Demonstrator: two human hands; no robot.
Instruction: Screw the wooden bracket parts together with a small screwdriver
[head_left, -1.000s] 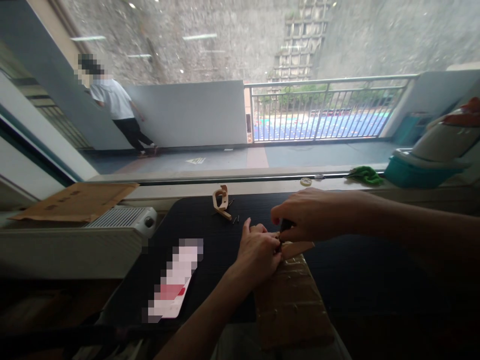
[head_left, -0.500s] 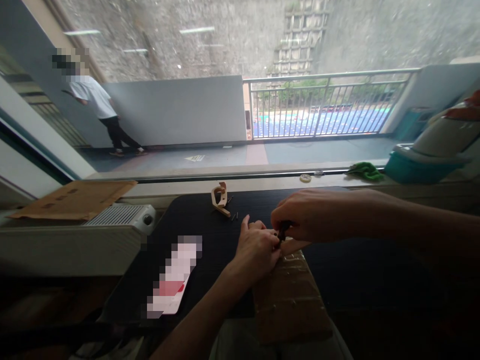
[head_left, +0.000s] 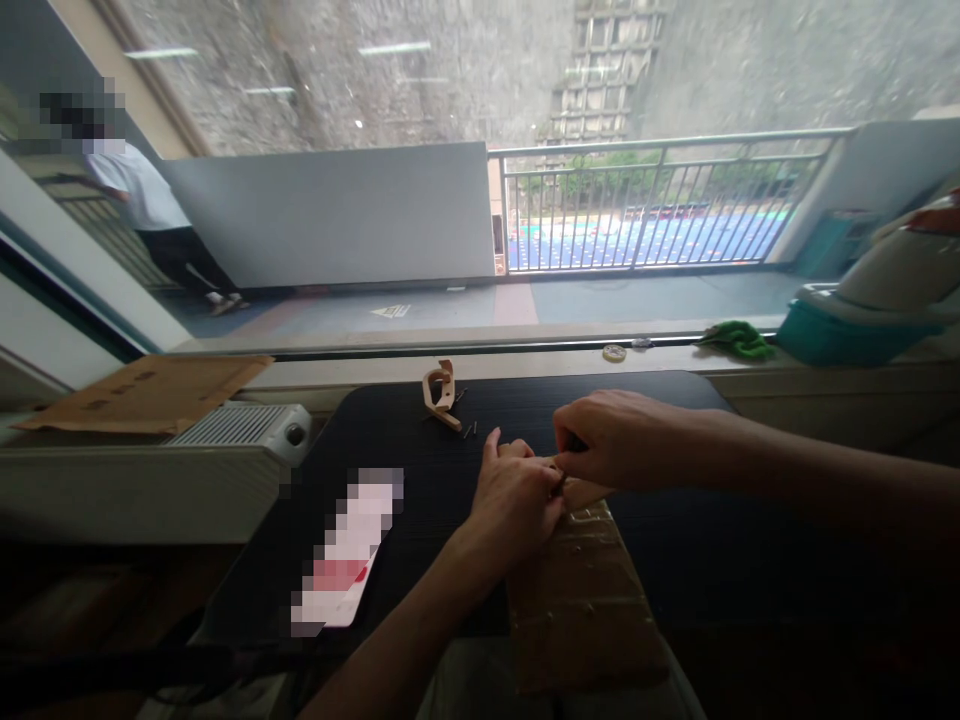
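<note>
Since the earlier frames the right hand (head_left: pixel 619 440) has dropped closer to the left hand (head_left: pixel 517 495), so the small dark thing (head_left: pixel 571 447) it pinches is now almost hidden under its fingers (head_left: pixel 596 458). The person in a white top (head_left: pixel 139 195) outside the window has also gone further left. Both hands meet over a pale flat wooden piece (head_left: pixel 586 492). It lies at the far end of a brown cardboard box wrapped in clear tape (head_left: pixel 585 590), near the middle of the black table (head_left: pixel 675 540). The left fingers are curled shut, pressing on the wooden piece's left end. The right fingers are pinched closed on the small dark thing just above it; what that thing is I cannot tell. Further back on the table stands a small curved wooden assembly (head_left: pixel 440 390) with a few dark nails (head_left: pixel 470 430) just beside it. To the left lies a white and red flat item (head_left: pixel 345 555), blurred out, so its writing cannot be read. A white ribbed heater (head_left: pixel 240 425) sits just left of the table, with a brown cardboard sheet (head_left: pixel 150 392) behind it. On the sill are a green cloth (head_left: pixel 739 338), a tape roll (head_left: pixel 613 352) and a teal container (head_left: pixel 840 335)
</note>
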